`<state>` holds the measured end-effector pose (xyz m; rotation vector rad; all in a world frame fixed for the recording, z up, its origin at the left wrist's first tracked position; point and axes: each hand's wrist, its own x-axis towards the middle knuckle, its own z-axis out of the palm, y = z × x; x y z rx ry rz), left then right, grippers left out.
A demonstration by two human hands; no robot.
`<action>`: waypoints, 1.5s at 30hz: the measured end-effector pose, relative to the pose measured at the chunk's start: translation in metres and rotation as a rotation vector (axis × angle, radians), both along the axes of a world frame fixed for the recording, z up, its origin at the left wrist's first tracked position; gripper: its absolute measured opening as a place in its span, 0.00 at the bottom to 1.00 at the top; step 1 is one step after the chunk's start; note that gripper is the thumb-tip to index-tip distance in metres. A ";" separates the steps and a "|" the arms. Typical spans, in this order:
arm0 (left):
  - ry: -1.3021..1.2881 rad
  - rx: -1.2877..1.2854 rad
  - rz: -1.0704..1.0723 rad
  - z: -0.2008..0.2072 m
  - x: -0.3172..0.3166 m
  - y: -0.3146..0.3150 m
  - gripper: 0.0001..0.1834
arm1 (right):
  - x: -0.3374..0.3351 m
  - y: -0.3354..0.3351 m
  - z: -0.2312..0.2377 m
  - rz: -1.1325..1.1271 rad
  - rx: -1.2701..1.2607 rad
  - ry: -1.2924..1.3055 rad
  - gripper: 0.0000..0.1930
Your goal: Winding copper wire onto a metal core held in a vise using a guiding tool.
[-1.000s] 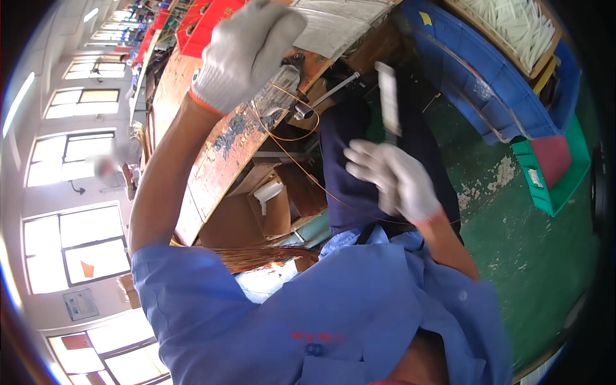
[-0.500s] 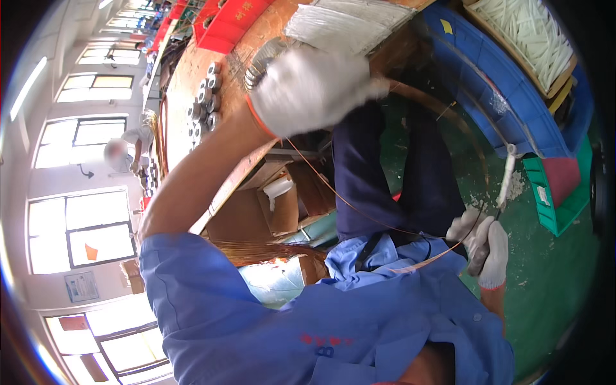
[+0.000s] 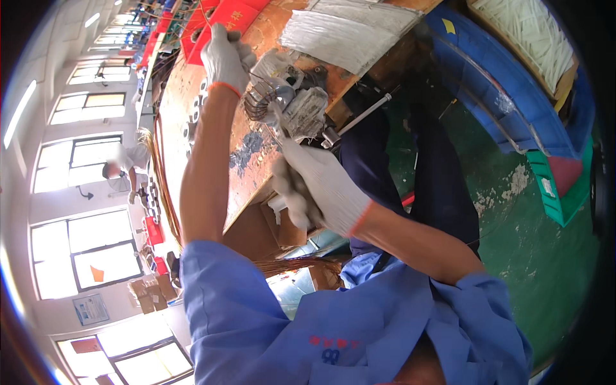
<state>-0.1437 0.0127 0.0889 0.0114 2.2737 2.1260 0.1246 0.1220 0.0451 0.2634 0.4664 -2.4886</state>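
Note:
Both my hands wear white knitted gloves with orange cuffs. My left hand [image 3: 226,59] is raised over the bench's far left part, its fingers closed at what looks like a thin copper wire [image 3: 204,11]. Nearer to me, my right hand [image 3: 324,186] is closed too, its fingertips pinching the wire beside a coil of wire loops [image 3: 260,104]. That coil is on a grey metal workpiece or holder [image 3: 305,114], whose exact kind I cannot make out. From its right side a light metal rod [image 3: 369,114] sticks out past the bench edge.
On the wooden bench [image 3: 218,173] lie white wrapped bundles [image 3: 350,35] and a red bin [image 3: 224,22]. A blue crate [image 3: 507,96] and a green bin [image 3: 552,192] stand at the right. A cardboard box [image 3: 292,231] sits below the bench. A person [image 3: 128,160] works farther off.
My right hand has come from the lower right up to the coil on the bench. My left hand has moved left and farther away. The wire no longer stretches across my lap.

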 end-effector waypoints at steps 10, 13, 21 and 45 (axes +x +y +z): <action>1.259 -1.127 -0.122 0.044 0.061 0.003 0.43 | 0.124 0.098 -0.062 0.305 0.185 0.238 0.21; 1.089 -1.516 -1.162 0.045 0.160 0.045 0.31 | 0.206 0.156 -0.088 0.517 0.070 0.116 0.20; 0.798 -0.799 -0.543 0.026 0.044 0.109 0.30 | 0.163 0.157 -0.098 0.273 0.353 0.078 0.22; 0.799 -1.568 -1.383 0.005 0.181 0.082 0.22 | 0.189 0.149 -0.093 0.542 0.239 -0.141 0.19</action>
